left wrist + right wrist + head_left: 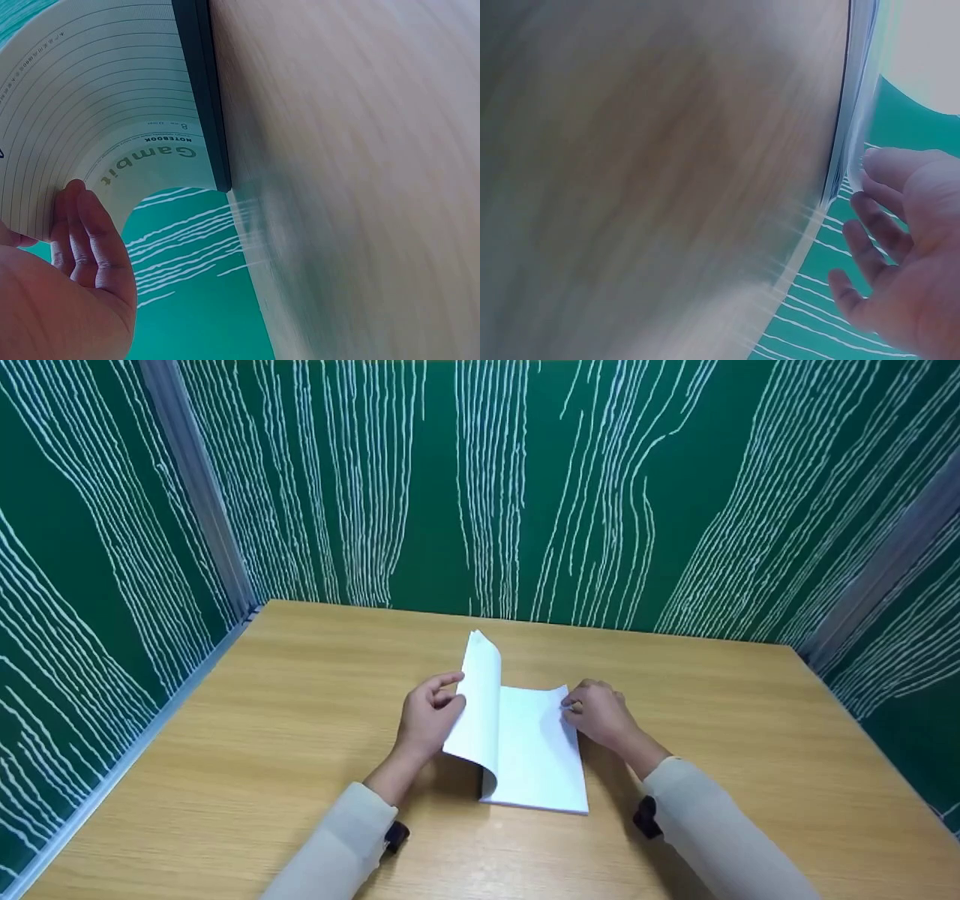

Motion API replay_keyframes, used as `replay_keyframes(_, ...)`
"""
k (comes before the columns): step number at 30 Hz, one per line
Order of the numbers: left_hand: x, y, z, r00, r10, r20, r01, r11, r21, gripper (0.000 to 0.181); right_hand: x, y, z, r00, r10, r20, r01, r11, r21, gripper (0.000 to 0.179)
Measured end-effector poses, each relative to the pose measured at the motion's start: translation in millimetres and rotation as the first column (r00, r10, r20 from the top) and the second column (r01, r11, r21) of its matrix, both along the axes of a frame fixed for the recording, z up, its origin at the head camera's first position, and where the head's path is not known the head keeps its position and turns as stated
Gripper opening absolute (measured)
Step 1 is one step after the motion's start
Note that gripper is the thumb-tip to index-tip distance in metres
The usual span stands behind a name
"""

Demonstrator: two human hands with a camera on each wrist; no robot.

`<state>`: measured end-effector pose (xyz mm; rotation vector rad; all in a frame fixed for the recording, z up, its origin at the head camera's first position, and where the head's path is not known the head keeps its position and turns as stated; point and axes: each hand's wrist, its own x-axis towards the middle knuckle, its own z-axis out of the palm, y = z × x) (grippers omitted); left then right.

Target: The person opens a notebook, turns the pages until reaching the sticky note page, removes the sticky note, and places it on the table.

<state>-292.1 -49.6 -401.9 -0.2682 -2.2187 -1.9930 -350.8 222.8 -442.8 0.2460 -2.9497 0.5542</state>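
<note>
nbk (534,765) long axis fwd, spine (202,97) l; l fingers (106,232) pinch raised pgs (480,705); r fingers (600,701) pinch pg (536,724)

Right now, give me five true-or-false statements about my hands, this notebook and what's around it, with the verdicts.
1. The left hand holds up one side of the notebook. True.
2. The notebook is closed. False: it lies open on the table.
3. A dark strip runs along the notebook's bound edge. True.
4. The right hand lies flat on the table. False: its fingers are at the raised far right page corner.
5. The wall is plain white. False: it is green with wavy white lines.
</note>
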Motion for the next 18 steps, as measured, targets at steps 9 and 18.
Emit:
replay_keyframes(9,4.5,1.3,4.6,1.000,-0.008,-0.012,0.008,1.000,-0.005,0.032,0.4,1.1,2.4,0.995,-0.026,0.093,0.042,0.985,-0.165,0.050)
replay_keyframes(18,6.4,1.5,7.3,1.000,0.005,-0.012,-0.005,1.000,-0.019,0.032,2.6,1.8,3.9,0.997,-0.025,0.070,0.036,0.986,-0.160,0.042)
